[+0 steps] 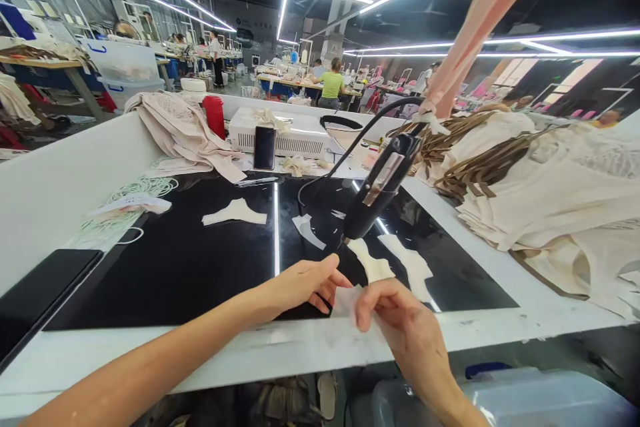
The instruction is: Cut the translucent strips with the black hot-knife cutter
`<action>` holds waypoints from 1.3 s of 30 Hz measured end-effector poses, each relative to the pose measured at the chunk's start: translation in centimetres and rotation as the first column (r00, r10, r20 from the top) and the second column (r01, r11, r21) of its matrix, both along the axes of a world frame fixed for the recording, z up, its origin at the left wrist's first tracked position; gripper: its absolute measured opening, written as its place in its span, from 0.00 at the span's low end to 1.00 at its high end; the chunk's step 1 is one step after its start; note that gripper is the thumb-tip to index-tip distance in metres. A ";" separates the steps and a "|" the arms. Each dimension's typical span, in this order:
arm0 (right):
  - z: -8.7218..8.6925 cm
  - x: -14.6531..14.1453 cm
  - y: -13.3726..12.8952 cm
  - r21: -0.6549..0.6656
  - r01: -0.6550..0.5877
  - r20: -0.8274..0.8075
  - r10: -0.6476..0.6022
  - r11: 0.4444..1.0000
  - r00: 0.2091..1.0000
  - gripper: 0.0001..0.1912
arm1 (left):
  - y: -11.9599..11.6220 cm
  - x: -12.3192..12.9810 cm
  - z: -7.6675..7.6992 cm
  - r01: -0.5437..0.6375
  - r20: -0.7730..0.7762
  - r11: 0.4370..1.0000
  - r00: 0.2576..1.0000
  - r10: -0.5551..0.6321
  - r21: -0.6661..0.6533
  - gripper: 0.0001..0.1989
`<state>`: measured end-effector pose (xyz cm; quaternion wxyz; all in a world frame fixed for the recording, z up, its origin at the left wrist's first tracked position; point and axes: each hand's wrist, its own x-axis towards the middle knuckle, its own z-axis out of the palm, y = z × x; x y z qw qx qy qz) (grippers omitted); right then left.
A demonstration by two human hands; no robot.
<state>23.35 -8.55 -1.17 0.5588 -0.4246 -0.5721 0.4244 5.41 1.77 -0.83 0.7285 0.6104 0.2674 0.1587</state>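
A pale translucent piece sits between the two hands at the near edge of a glossy black board. The blurred right hand pinches it between thumb and fingers; the left hand has its fingers curled and thumb extended, and I cannot tell whether it grips the piece. The visible part runs roughly from ten to four o'clock; the right hand hides the rest.

At twelve o'clock, a hanging black tool crowds the space, its nozzle just above the left thumb and pointing to seven o'clock. Two cream pieces lie toward two o'clock, a curved white piece at eleven, another cream cutout at ten. Farther out: a phone at eleven, stacked garments at two, a black panel at nine. Lettering on the tool's silver label is too small to read.
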 end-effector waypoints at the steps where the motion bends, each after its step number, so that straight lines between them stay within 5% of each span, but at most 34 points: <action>1: -0.4 -0.5 0.1 -0.011 -0.018 0.012 0.018 1.000 1.000 0.27 | -0.2 -0.6 0.2 -0.006 0.022 0.999 1.000 0.007 -0.050 0.30; 6: -0.6 -2.8 0.8 -0.163 0.013 0.010 -0.012 0.987 1.000 0.13 | -1.0 -3.5 0.2 -0.125 -0.013 0.990 0.992 0.124 -0.065 0.19; 11: -0.3 -3.2 1.1 -0.416 0.059 0.059 -0.038 0.907 0.998 0.24 | -0.9 -6.8 0.5 -0.233 -0.079 0.973 0.970 0.232 -0.003 0.15; 15: -0.8 -3.3 1.4 -0.484 0.079 0.175 0.008 0.872 0.984 0.22 | -0.8 -8.9 0.8 -0.278 -0.127 0.960 0.952 0.279 0.029 0.15; 22: -1.6 -4.9 2.6 -0.418 0.036 0.352 0.125 0.908 0.928 0.16 | -0.3 -10.8 1.1 -0.336 -0.251 0.927 0.895 0.369 0.166 0.13; 28: -1.5 -6.1 3.5 -0.195 0.086 0.598 0.049 0.977 0.800 0.11 | 1.2 -11.2 0.3 -0.277 -0.334 0.863 0.837 0.433 0.423 0.10; 32: -1.9 -6.5 4.3 -0.056 0.096 0.726 -0.026 0.994 0.687 0.11 | 2.5 -10.7 -0.1 -0.252 -0.307 0.790 0.823 0.479 0.558 0.11; 36: -2.2 -5.6 4.2 0.055 0.102 0.800 -0.105 0.993 0.590 0.08 | 3.5 -10.7 -1.0 -0.230 -0.256 0.641 0.779 0.572 0.732 0.13; 39: -1.7 -3.1 3.4 0.037 0.168 0.779 -0.133 0.985 0.613 0.10 | 4.0 -11.0 -1.8 -0.292 -0.260 0.691 0.775 0.576 0.661 0.17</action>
